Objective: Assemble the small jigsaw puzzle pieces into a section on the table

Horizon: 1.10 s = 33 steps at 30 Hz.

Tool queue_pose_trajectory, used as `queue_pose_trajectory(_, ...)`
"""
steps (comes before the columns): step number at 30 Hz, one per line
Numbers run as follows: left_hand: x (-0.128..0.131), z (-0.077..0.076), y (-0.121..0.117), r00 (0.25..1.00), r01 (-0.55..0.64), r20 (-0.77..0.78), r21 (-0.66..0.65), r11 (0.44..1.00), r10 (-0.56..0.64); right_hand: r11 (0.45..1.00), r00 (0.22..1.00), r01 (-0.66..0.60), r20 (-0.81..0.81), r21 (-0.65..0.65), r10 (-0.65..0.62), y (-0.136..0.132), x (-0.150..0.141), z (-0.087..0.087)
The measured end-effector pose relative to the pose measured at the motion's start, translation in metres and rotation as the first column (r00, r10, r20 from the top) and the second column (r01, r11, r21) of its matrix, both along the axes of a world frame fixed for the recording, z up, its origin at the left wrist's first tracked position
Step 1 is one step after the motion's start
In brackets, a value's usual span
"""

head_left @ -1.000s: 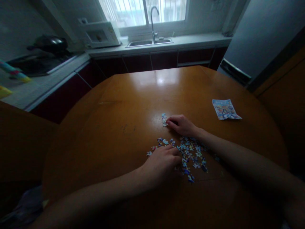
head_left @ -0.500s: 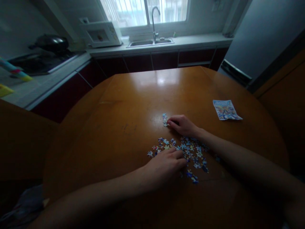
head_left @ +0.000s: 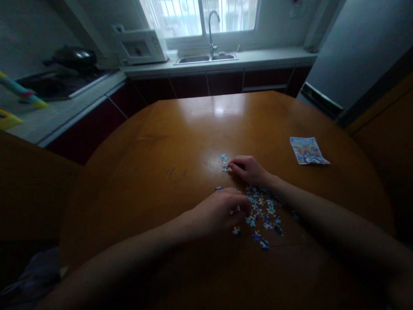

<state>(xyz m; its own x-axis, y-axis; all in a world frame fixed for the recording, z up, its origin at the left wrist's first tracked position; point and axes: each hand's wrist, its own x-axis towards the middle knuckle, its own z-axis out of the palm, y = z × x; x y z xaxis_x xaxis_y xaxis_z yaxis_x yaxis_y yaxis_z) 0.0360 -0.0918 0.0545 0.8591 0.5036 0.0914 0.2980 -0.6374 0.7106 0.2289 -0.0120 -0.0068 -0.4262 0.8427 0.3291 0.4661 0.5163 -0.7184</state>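
Strip of joined puzzle pieces (head_left: 224, 162) lies flat on the counter (head_left: 161, 163), its lower right edge right at the fingertips of the right-hand grip (head_left: 251, 170). Thumb and forefinger there are drawn close together (whether they pinch a piece or merely rest against the strip, I can't make out). Nearer the wearer, loose puzzle pieces (head_left: 261, 202) spread in an uneven patch, partly beneath the right wrist and forearm. The left-hand grip (head_left: 222, 211) is over the left part of that patch, palm down with curled fingers; the hand hides its own fingertips, so I can't say whether they hold anything. A few pieces show around its thumb side, and a small group sits apart toward the near side.

The counter is brown, glossy wood with curved ends, and window light shines on its far part. To the right, well apart from both hands, lies a colourful printed sheet (head_left: 309, 150) (slightly creased). Beyond stand dark red cabinets (head_left: 222, 82) under a pale worktop (head_left: 264, 54), which carries a double sink (head_left: 209, 60) with a tall tap (head_left: 211, 34), a white microwave (head_left: 142, 47) and, left, a dark pot (head_left: 74, 58) on the stove (head_left: 58, 84).
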Motion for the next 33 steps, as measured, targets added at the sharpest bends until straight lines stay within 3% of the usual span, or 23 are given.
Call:
queue_pose_trajectory(4,-0.011,-0.009,0.044,0.952,-0.271,0.135,-0.046,0.961,0.275,1.0,0.994,0.009,-0.106,0.008,-0.008,0.0,0.001,-0.002)
queue_pose_trajectory(6,-0.015,-0.021,0.064,0.876,-0.429,0.206,-0.083,0.899,0.437,1.0,0.99,0.011,-0.142,0.027,-0.007,-0.001,0.002,0.0)
queue_pose_trajectory(10,-0.02,-0.043,0.083,0.74,-0.608,0.256,-0.144,0.781,0.622,0.994,0.98,-0.066,-0.183,0.09,0.081,-0.006,0.002,0.006)
queue_pose_trajectory(15,-0.018,-0.053,0.081,0.71,-0.601,0.307,-0.205,0.772,0.634,0.974,0.962,-0.17,-0.189,0.15,0.197,-0.006,-0.002,0.007)
queue_pose_trajectory(22,-0.018,-0.056,0.079,0.719,-0.526,0.335,-0.311,0.792,0.609,0.985,0.983,-0.096,-0.139,0.142,0.116,-0.003,-0.001,0.001)
queue_pose_trajectory(28,-0.019,-0.055,0.079,0.742,-0.48,0.328,-0.347,0.805,0.584,0.981,0.987,-0.105,-0.105,0.162,0.123,-0.002,0.0,-0.001)
queue_pose_trajectory(33,-0.02,-0.055,0.08,0.702,-0.536,0.364,-0.296,0.79,0.612,0.978,0.985,-0.098,-0.125,0.184,0.122,-0.002,-0.001,-0.002)
